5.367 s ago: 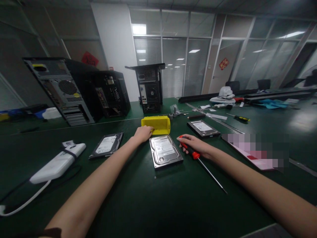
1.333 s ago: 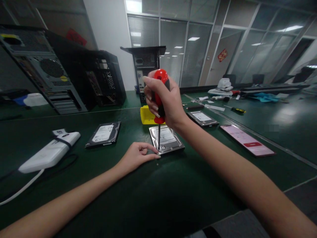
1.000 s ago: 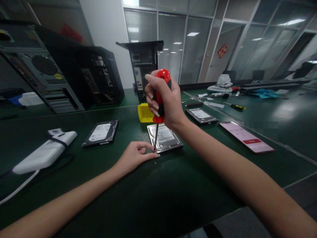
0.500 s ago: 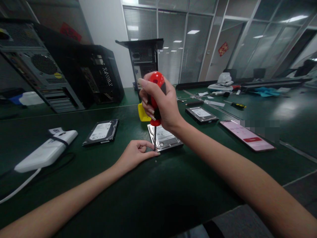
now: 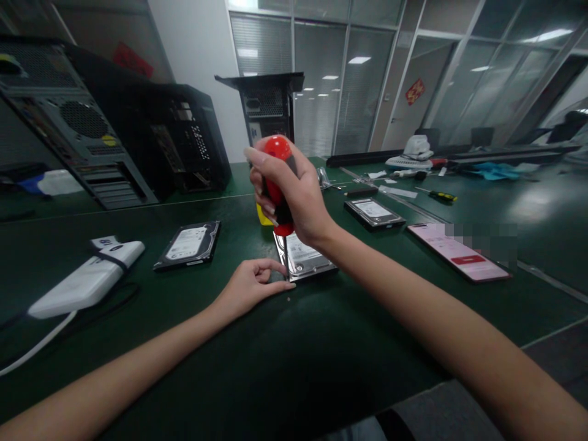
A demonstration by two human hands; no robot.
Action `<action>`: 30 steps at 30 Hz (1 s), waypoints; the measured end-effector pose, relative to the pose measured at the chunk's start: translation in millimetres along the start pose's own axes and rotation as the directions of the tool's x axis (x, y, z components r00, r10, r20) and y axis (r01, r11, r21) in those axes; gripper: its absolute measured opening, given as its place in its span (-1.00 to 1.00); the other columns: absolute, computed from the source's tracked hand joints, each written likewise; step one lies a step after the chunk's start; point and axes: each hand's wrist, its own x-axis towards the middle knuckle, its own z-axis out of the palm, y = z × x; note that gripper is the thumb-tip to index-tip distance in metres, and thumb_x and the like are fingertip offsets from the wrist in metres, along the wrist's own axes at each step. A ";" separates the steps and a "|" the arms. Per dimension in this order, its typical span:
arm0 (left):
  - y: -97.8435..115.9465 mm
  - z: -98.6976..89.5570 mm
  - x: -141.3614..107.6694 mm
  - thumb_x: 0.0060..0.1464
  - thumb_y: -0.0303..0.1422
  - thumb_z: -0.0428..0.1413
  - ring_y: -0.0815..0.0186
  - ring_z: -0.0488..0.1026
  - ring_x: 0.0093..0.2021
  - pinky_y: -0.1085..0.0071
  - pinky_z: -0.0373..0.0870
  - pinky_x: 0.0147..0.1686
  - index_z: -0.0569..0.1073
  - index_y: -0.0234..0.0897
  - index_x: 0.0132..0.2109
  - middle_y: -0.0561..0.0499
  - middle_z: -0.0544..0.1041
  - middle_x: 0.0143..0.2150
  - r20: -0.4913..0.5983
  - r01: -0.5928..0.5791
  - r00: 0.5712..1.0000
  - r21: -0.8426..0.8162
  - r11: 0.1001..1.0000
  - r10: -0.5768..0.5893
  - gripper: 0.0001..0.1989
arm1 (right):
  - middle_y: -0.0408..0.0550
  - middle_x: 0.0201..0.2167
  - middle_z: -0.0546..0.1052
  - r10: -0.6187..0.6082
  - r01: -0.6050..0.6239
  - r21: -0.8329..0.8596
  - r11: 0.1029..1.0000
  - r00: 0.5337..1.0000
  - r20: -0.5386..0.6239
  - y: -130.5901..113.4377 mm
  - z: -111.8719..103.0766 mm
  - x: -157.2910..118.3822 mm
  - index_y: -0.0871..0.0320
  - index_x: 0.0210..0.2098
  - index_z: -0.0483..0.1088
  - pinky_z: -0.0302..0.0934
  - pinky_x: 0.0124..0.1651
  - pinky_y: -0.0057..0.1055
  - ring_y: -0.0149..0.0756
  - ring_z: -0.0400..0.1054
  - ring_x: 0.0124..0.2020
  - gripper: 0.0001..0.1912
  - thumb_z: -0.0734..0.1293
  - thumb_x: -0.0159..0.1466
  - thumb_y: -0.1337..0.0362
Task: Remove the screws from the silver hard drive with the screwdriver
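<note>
My right hand point(image 5: 298, 190) is wrapped round the red and black handle of a screwdriver point(image 5: 278, 177). Its shaft points down to the near left corner of a silver hard drive point(image 5: 305, 257) on the green table point(image 5: 229, 380). At that corner, the thumb and forefinger of my left hand point(image 5: 257, 283) close around the screwdriver's tip; whether they pinch the tip or the drive's edge is too small to tell. A tiny screw-like piece point(image 5: 288, 299) lies just in front of the drive. Behind my right hand a yellow object point(image 5: 263, 215) is partly hidden.
Another hard drive point(image 5: 187, 245) and a white power strip point(image 5: 89, 278) lie to the left. Rightwards are a third drive point(image 5: 374, 212), a phone point(image 5: 459, 252) and a yellow-black screwdriver point(image 5: 441, 196). Computer cases point(image 5: 184, 141) stand behind.
The screwdriver's handle and my right hand have tilted slightly to the left, covering more of the yellow object. My left hand has hardly moved.
</note>
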 end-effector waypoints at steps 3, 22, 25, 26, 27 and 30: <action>-1.3 -1.4 -1.3 -0.13 -0.17 0.26 0.45 -0.05 -0.59 0.51 -0.05 -0.51 0.51 -0.36 -0.25 0.27 -0.04 -0.64 -0.007 -0.009 1.000 0.017 1.000 0.009 -0.65 | -0.24 -0.53 0.20 -0.007 0.001 0.065 0.998 0.996 0.092 0.5 -1.1 -0.2 0.12 -0.17 0.24 -0.03 -0.66 -0.55 -0.53 0.09 -0.64 -0.77 0.13 0.31 0.12; -3.6 -3.0 -3.2 -0.09 -0.15 0.22 0.45 -0.02 -0.58 0.51 -0.02 -0.50 0.50 -0.35 -0.25 0.26 -0.04 -0.63 -0.004 -0.034 0.999 0.089 0.995 0.034 -0.66 | -0.23 -0.51 0.22 0.055 -0.063 0.063 0.996 0.991 0.119 -4.7 -8.3 1.5 0.04 -0.20 0.23 0.01 -0.61 -0.54 -0.52 0.10 -0.61 -0.72 0.15 0.26 -0.01; -3.6 -3.4 -4.9 -0.08 -0.15 0.22 0.45 -0.02 -0.58 0.51 -0.01 -0.49 0.50 -0.35 -0.24 0.26 -0.05 -0.63 0.000 -0.031 1.000 0.085 0.996 0.031 -0.65 | -0.19 -0.48 0.23 0.054 -0.069 0.076 0.995 0.981 0.186 -4.9 -10.5 2.8 0.08 -0.20 0.28 0.05 -0.58 -0.52 -0.50 0.13 -0.58 -0.68 0.05 0.32 0.03; -4.1 -3.5 -5.3 -0.08 -0.15 0.22 0.45 -0.02 -0.58 0.51 -0.01 -0.49 0.50 -0.35 -0.23 0.26 -0.04 -0.63 0.003 -0.032 0.999 0.080 0.996 0.032 -0.65 | -0.18 -0.47 0.25 0.044 -0.061 0.085 0.995 0.980 0.196 -4.7 -11.5 3.6 0.10 -0.22 0.29 0.08 -0.57 -0.52 -0.50 0.15 -0.57 -0.69 0.07 0.32 0.05; -4.8 -3.6 -5.6 -0.07 -0.14 0.21 0.44 -0.01 -0.58 0.51 -0.01 -0.49 0.50 -0.35 -0.22 0.26 -0.04 -0.63 0.007 -0.034 0.999 0.072 0.997 0.034 -0.64 | -0.17 -0.46 0.26 0.037 -0.056 0.093 0.994 0.979 0.199 -4.5 -12.5 4.5 0.11 -0.25 0.30 0.12 -0.56 -0.52 -0.49 0.19 -0.55 -0.71 0.10 0.31 0.06; -6.7 -3.7 -5.8 -0.07 -0.13 0.22 0.44 -0.02 -0.58 0.51 -0.02 -0.49 0.50 -0.34 -0.21 0.26 -0.04 -0.62 0.015 -0.036 0.999 0.054 0.998 0.036 -0.63 | -0.15 -0.39 0.32 0.040 -0.060 0.124 0.990 0.987 0.159 -5.2 -13.7 6.5 0.13 -0.30 0.31 0.27 -0.44 -0.51 -0.46 0.29 -0.45 -0.76 0.22 0.25 0.07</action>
